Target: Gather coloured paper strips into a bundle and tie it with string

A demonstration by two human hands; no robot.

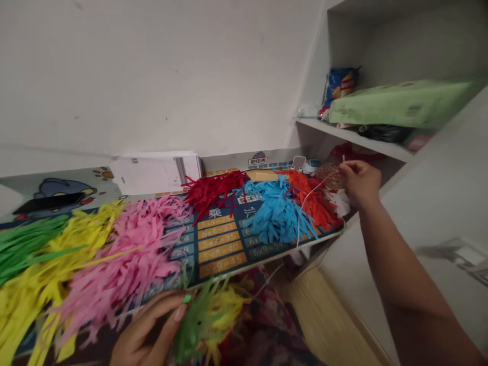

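From my post I see the left hand (148,330) at the near side, its thumb and fingers closed in a pinch on the green strips (190,325), which hang below the near table (267,262) edge beside some yellow strips (229,307). The right hand (360,183) is raised at the right, its fingertips pinched together on the string (310,193), which curves down loosely past the table edge towards the strips. I cannot tell how it is fixed there, because this part is blurred. My main worry is the slack: the loop passes in front of the blue pile (276,213) and near the orange pile (312,198), so, I judge, a quick pull could catch loose ends and drag them. The pinched green strips look thin, so a hard tug might tear them or slip them out. The right hand is also near the shelf (353,136), where it could knock.
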